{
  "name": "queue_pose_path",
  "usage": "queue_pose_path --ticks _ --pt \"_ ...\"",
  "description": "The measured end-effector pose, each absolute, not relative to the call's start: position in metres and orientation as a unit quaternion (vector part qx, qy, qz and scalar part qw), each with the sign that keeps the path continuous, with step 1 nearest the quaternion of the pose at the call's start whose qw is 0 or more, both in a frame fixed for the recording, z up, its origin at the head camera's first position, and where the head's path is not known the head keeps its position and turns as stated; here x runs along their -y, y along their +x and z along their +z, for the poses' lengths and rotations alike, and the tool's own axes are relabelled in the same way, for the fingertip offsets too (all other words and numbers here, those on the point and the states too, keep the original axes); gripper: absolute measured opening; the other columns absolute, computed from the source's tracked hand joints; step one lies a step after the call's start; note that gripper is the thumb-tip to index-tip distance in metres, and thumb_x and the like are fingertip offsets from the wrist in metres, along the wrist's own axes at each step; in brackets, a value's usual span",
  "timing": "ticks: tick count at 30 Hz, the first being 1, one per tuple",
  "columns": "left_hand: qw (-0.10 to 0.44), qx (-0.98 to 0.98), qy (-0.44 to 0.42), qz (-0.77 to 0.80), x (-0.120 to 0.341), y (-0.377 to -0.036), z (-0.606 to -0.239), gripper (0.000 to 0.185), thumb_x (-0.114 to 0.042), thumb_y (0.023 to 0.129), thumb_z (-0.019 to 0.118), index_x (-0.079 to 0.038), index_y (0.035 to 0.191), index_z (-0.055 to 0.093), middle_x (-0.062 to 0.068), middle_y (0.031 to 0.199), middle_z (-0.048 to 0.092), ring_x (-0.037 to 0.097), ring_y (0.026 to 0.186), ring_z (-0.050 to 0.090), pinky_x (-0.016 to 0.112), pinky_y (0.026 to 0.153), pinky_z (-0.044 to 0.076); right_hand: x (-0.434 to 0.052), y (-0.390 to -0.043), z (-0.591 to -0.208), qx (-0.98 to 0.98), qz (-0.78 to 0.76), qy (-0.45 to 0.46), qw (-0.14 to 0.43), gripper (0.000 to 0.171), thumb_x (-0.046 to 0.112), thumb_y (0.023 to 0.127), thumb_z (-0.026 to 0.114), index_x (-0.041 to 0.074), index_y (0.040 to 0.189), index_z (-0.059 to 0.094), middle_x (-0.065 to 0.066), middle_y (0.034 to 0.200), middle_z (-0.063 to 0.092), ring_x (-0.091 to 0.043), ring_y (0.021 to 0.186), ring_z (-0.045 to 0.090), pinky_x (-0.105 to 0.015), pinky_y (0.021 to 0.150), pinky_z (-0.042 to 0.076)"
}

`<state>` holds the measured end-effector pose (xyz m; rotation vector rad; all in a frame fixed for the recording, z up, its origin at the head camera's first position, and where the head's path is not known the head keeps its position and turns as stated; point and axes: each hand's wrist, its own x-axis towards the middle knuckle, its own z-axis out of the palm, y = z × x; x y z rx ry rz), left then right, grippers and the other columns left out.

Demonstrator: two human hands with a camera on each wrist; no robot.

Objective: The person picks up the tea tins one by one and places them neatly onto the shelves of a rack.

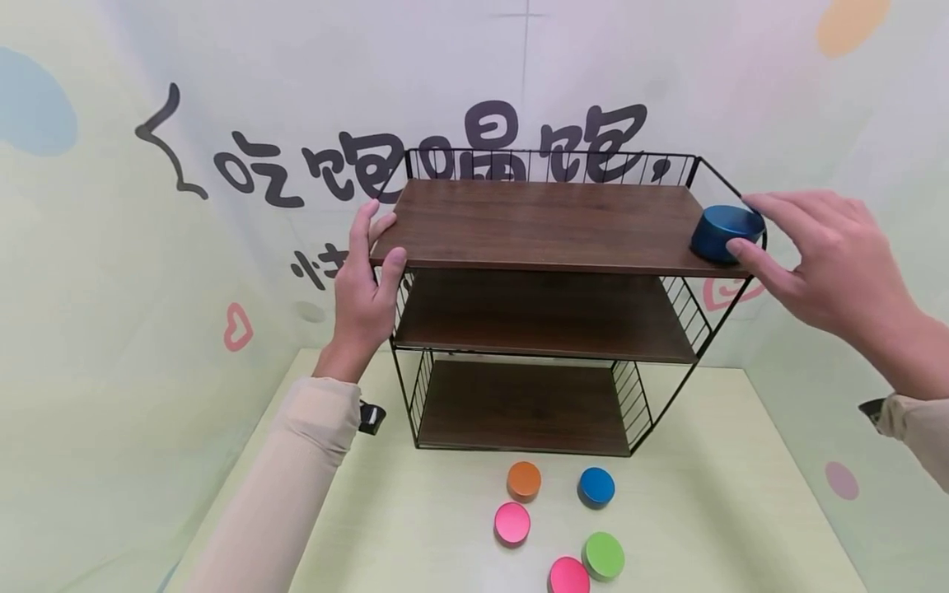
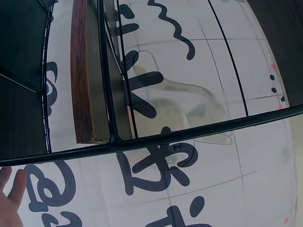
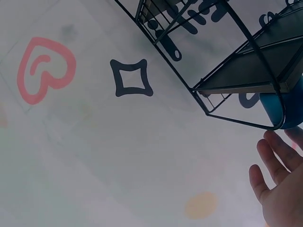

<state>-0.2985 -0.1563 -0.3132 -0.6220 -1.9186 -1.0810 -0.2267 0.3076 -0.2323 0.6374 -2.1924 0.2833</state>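
Setting: a pale wall (image 1: 460, 49) is carrying dark lettering (image 1: 493, 123) at 12 o'clock; a light tabletop (image 1: 704, 494) is spreading across 6 o'clock.

Item, one three-tier rack (image 1: 549, 309): wooden boards in a black wire frame, standing upright at the centre of the head view.

Item, one dark blue cylinder (image 1: 725, 233): sitting on the top board between 2 and 3 o'clock, at its near right corner, just inside the side rail (image 1: 719, 177).

Item, right hand (image 1: 838, 247): lying at 3 o'clock, holding the dark blue cylinder between thumb and forefinger, the remaining fingers extending in the right wrist view.

Item, left hand (image 1: 366, 288): gripping the rack's near left corner at 9 o'clock, thumb on the front edge, fingers lying about the side; the left wrist view is showing only fingertips at 8 o'clock.

Items, five smaller cylinders on the tabletop: orange (image 1: 524, 479) and pink (image 1: 511, 524) near 6 o'clock; blue (image 1: 596, 487), green (image 1: 604, 556) and a second pink (image 1: 569, 576) around 5 o'clock.

Handling note, by judgement: the step in hand is seemingly calling for seating the dark blue cylinder flat. The left hand is best bracing lightly, without tugging the rack; the right is best keeping the base level, clearing the rail and loosening evenly, since a catching fingertip is risking a tip over the corner.
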Motion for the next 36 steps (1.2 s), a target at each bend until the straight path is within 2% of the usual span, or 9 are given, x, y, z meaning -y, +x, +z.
queue_pose_path --ticks 4,10,18,25,31,34,36 --pt "0.413 0.762 -0.249 -0.432 0.156 -0.299 -0.313 0.064 -0.053 0.102 0.044 -0.014 0.152 0.034 0.005 0.140 0.058 0.019 0.124 0.056 0.040 0.084 0.039 -0.314 -0.224 -0.238 0.866 0.121 0.243 0.420 0.069 0.061 0.095 0.052 0.000 0.126 0.065 -0.025 0.115 0.066 -0.047 0.109 0.055 -0.059 0.097 0.037" --pt "0.412 0.760 -0.253 -0.435 0.156 -0.299 -0.312 0.064 -0.052 0.102 0.045 -0.013 0.152 0.034 0.005 0.141 0.058 0.015 0.128 0.053 0.040 0.085 0.039 -0.327 -0.216 -0.249 0.871 0.135 0.208 0.423 0.073 0.064 0.094 0.053 -0.001 0.126 0.064 -0.028 0.118 0.064 -0.048 0.112 0.053 -0.052 0.107 0.034" --pt "0.416 0.759 -0.250 -0.434 0.156 -0.299 -0.311 0.065 -0.053 0.102 0.045 -0.012 0.151 0.035 0.006 0.140 0.058 0.014 0.129 0.053 0.039 0.084 0.039 -0.335 -0.210 -0.272 0.866 0.143 0.196 0.437 0.086 0.076 0.090 0.045 -0.001 0.120 0.067 -0.029 0.114 0.066 -0.052 0.105 0.056 -0.059 0.100 0.038" --pt "0.418 0.759 -0.248 -0.434 0.155 -0.299 -0.311 0.065 -0.053 0.102 0.044 -0.011 0.150 0.035 0.005 0.139 0.058 0.014 0.128 0.053 0.039 0.082 0.039 -0.341 -0.204 -0.300 0.874 0.144 0.207 0.416 0.068 0.061 0.094 0.053 0.001 0.123 0.067 -0.027 0.112 0.066 -0.047 0.101 0.057 -0.061 0.088 0.039" --pt "0.419 0.757 -0.244 -0.438 0.155 -0.300 -0.313 0.064 -0.054 0.101 0.045 -0.014 0.151 0.036 0.004 0.139 0.059 0.013 0.128 0.053 0.038 0.082 0.038 -0.339 -0.199 -0.328 0.876 0.142 0.212 0.410 0.079 0.069 0.094 0.045 -0.003 0.118 0.067 -0.025 0.109 0.066 -0.045 0.095 0.057 -0.059 0.078 0.039" --pt "0.418 0.758 -0.245 -0.438 0.155 -0.300 -0.313 0.064 -0.053 0.102 0.045 -0.014 0.151 0.036 0.005 0.139 0.059 0.014 0.127 0.054 0.039 0.082 0.038 -0.338 -0.196 -0.343 0.871 0.156 0.201 0.420 0.081 0.072 0.092 0.045 -0.002 0.116 0.068 -0.025 0.110 0.066 -0.046 0.096 0.058 -0.059 0.081 0.040" --pt "0.416 0.759 -0.245 -0.437 0.155 -0.300 -0.313 0.064 -0.053 0.102 0.044 -0.014 0.151 0.035 0.005 0.139 0.059 0.014 0.126 0.054 0.040 0.081 0.039 -0.337 -0.193 -0.352 0.869 0.165 0.196 0.423 0.080 0.072 0.092 0.045 -0.001 0.116 0.069 -0.025 0.111 0.067 -0.047 0.098 0.059 -0.050 0.093 0.043"
